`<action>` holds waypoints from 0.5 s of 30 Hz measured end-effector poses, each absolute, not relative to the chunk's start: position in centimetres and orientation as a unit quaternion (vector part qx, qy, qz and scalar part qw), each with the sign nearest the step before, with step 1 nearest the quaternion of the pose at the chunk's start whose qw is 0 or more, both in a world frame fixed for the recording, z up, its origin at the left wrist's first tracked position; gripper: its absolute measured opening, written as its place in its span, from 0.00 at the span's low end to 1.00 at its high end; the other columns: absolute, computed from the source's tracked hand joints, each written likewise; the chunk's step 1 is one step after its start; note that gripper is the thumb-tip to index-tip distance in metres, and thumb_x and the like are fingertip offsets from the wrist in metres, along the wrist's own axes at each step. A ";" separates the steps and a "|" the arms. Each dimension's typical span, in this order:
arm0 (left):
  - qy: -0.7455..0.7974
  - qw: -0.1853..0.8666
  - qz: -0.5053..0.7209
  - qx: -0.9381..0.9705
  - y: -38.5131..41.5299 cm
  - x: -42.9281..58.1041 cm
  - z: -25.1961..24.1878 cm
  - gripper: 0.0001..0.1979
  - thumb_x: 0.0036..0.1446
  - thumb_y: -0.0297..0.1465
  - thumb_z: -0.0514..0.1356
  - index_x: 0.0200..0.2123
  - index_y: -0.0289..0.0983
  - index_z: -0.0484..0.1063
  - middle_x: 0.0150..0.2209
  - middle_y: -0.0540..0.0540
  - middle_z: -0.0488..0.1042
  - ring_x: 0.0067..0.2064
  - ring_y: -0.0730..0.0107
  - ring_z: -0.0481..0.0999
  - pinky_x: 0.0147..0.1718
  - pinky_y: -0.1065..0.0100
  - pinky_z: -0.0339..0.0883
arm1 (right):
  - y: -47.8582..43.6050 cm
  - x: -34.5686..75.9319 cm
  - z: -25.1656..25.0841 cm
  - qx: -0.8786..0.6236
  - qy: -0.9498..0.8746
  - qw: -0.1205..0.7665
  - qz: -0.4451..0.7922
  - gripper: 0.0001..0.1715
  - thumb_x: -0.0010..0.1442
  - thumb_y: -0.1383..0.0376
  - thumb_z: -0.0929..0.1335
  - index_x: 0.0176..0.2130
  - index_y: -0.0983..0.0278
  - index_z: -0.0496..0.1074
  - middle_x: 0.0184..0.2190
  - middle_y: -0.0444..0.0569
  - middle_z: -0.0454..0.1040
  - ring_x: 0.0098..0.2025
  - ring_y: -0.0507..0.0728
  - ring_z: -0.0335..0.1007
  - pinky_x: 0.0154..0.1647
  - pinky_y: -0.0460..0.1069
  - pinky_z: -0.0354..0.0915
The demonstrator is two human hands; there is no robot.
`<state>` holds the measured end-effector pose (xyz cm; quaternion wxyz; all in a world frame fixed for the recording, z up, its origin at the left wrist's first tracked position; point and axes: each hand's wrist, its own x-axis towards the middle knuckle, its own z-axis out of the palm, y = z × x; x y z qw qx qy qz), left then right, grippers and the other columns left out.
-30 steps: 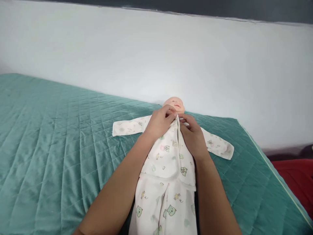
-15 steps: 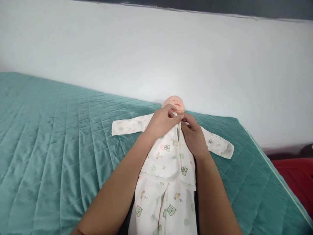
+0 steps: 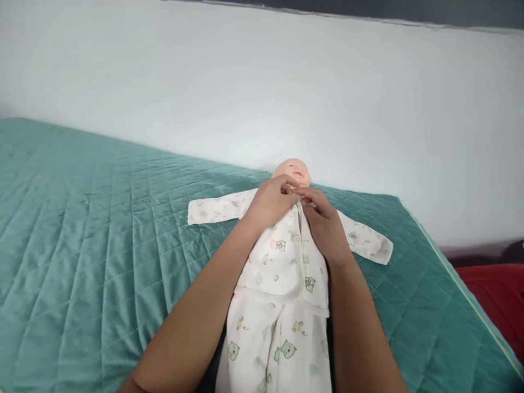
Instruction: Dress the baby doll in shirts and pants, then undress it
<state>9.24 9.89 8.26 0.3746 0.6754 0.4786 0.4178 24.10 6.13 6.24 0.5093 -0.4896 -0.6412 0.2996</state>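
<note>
A baby doll (image 3: pixel 291 169) lies on its back, its head by the wall. It wears a white, animal-printed baby shirt (image 3: pixel 266 267) with the sleeves spread out to both sides, and matching trousers (image 3: pixel 278 349). At the collar, just below the doll's chin, my left hand (image 3: pixel 273 201) is closed with its fingers pinching the shirt's front edge. My right hand (image 3: pixel 323 221) meets it there, fingers bent and closed on the opposite edge of the collar. The fingers hide what lies between their tips. Below the hands the shirt front hangs slightly parted.
A green quilted cover (image 3: pixel 102 229) spreads under the doll, its edge sloping away at the right. Behind it rises a white wall (image 3: pixel 245 82) with a dark band on top. A red plastic object (image 3: pixel 493 295) stands beyond the right edge.
Both hands stay at the collar. My left thumb has drawn back from across the opening, and my right fingers have shifted slightly left, closer to the left fingertips.
</note>
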 end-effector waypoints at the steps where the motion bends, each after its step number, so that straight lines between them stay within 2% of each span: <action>1: 0.482 0.376 0.418 0.672 9.9 9.2 8.3 0.15 0.53 0.25 0.58 0.43 0.39 0.78 0.36 0.49 0.78 0.39 0.68 0.76 0.40 0.67 0.68 | 6.1 24.1 6.3 -0.500 -0.627 0.512 0.307 0.14 0.63 0.62 0.66 0.46 0.53 0.78 0.52 0.45 0.74 0.50 0.58 0.68 0.56 0.57 0.61; 6: 0.488 0.381 0.415 0.667 9.9 9.2 8.3 0.14 0.53 0.24 0.57 0.40 0.39 0.80 0.38 0.48 0.81 0.39 0.67 0.77 0.42 0.66 0.68 | 6.0 23.9 6.4 -0.556 -0.556 0.517 0.337 0.14 0.60 0.60 0.68 0.46 0.56 0.77 0.42 0.45 0.76 0.39 0.55 0.68 0.50 0.55 0.65; 12: 0.483 0.331 0.396 0.708 9.8 8.7 8.6 0.15 0.54 0.24 0.57 0.40 0.40 0.81 0.42 0.47 0.81 0.42 0.64 0.77 0.46 0.63 0.69 | 5.9 23.7 6.4 -0.541 -0.578 0.539 0.286 0.09 0.60 0.62 0.67 0.38 0.57 0.78 0.46 0.46 0.77 0.49 0.59 0.70 0.54 0.57 0.64; 15: 0.475 0.325 0.381 0.723 9.7 8.6 8.7 0.17 0.57 0.24 0.56 0.42 0.43 0.82 0.45 0.47 0.80 0.44 0.64 0.76 0.47 0.63 0.68 | 5.9 23.7 6.4 -0.547 -0.591 0.533 0.259 0.09 0.61 0.64 0.66 0.37 0.57 0.78 0.45 0.46 0.77 0.49 0.59 0.70 0.53 0.56 0.65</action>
